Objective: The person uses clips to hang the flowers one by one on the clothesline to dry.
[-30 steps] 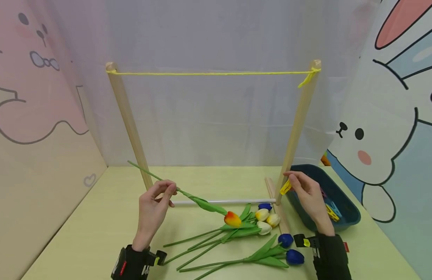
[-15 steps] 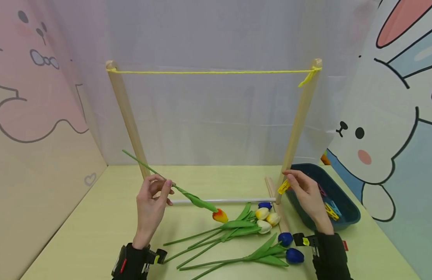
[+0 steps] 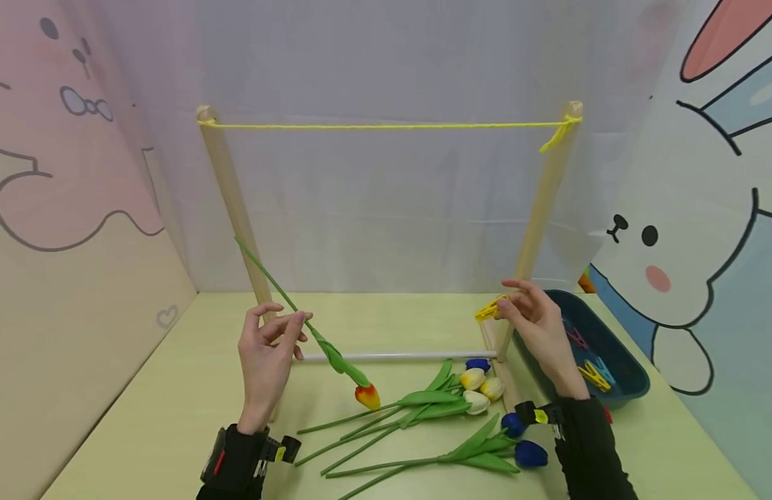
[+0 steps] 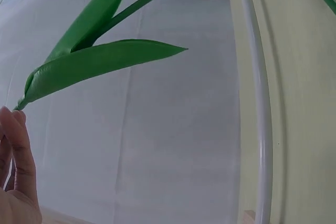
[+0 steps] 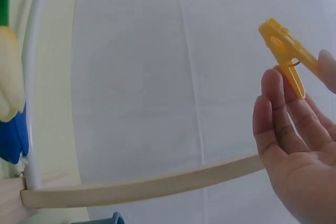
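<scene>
The left hand [image 3: 269,347] pinches the green stem of an orange tulip [image 3: 368,396] between thumb and fingertips, its fingers lightly curled about the stem; the stem slants from about 10 o'clock of the hand, up past the left wooden post [image 3: 232,208], down to the bloom at about 4 o'clock, which hangs head-down just above the tabletop [image 3: 173,417]. In the left wrist view the same flower shows two long green leaves [image 4: 100,66] spreading from the stem beside the fingertips [image 4: 18,150], with the orange bloom at the top edge. The right hand [image 3: 539,326] holds a yellow clothespin [image 3: 491,309] between thumb and forefinger, the other fingers loosely extended; the pin points toward 9 o'clock, just in front of the right wooden post [image 3: 542,215]. The right wrist view shows the pin [image 5: 287,59] gripped at its tail end, its mouth closed. A yellow string [image 3: 386,126] runs taut between the tops of the two posts, and a white rod [image 3: 398,356] joins their feet. At 5 o'clock of the rod lie more tulips [image 3: 473,389], yellow, white and blue, their stems fanned toward 8 o'clock. At 3 o'clock of the right hand stands a dark blue tray [image 3: 630,378] with more coloured clothespins [image 3: 592,371] inside.
</scene>
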{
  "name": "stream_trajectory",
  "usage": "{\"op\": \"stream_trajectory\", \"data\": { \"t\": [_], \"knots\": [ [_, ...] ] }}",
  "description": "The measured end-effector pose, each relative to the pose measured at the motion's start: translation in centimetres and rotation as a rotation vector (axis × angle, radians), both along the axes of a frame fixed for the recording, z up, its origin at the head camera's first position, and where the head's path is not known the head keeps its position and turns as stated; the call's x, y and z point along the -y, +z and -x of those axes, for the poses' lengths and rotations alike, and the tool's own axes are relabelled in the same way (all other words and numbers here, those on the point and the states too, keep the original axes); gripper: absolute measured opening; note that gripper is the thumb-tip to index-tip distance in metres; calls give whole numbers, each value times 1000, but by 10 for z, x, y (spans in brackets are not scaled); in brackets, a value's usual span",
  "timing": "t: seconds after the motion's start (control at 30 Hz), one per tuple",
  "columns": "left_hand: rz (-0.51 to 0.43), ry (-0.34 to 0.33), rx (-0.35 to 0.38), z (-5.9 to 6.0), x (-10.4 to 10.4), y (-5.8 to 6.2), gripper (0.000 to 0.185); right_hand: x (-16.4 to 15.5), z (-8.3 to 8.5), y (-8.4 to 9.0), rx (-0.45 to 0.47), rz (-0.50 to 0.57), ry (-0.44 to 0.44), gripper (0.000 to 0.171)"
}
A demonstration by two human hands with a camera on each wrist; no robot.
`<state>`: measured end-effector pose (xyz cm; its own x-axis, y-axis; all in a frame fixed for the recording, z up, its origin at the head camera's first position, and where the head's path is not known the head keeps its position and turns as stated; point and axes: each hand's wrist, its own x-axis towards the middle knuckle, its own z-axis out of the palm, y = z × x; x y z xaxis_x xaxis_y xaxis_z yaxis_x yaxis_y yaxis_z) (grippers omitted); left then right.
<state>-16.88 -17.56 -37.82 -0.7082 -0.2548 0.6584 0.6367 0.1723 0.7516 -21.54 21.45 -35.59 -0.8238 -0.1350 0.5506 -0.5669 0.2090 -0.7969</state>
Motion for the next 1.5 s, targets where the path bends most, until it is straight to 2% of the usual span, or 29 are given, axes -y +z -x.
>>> {"op": "stream_trajectory", "data": {
  "t": [0.27, 0.33, 0.4, 0.47, 0.57, 0.63, 0.67, 0.83, 0.9, 1.0, 1.17, 1.33, 1.5],
  "knots": [
    [6, 1, -53, 7, 2, 13, 20, 6, 6, 23, 135, 84, 186, 25],
    [13, 3, -53, 9, 4, 16, 19, 5, 14, 23, 142, 98, 231, 29],
    [18, 9, -39, 11, 5, 21, 19, -8, 51, -4, 108, 133, 340, 36],
    [17, 10, -27, 12, 6, 27, 17, -6, 57, -1, 80, 151, 372, 37],
    [4, -4, -20, 12, 8, 36, 16, 6, 55, 15, 9, 149, 356, 37],
    [3, -12, -13, 13, 9, 41, 16, 30, 21, 56, -18, 95, 223, 33],
    [-1, -17, -9, 13, 10, 44, 16, 35, 18, 64, -43, 72, 188, 32],
    [-39, -34, 43, 15, 12, 57, 16, 56, 16, 90, -165, -48, 37, 24],
    [-54, -48, 60, 16, 12, 64, 18, 62, 19, 97, -208, -85, 13, 24],
    [-73, -74, 72, 17, 13, 74, 22, 70, 23, 109, -242, -127, 13, 23],
    [-94, -98, 63, 22, 16, 89, 19, 85, 28, 126, -324, -168, 57, 21],
    [-98, -104, 82, 26, 16, 94, 18, 102, 33, 140, -466, -188, 109, 17],
    [-99, -103, 83, 30, 18, 101, 17, 120, 37, 156, -558, -191, 155, 17]
  ]
}}
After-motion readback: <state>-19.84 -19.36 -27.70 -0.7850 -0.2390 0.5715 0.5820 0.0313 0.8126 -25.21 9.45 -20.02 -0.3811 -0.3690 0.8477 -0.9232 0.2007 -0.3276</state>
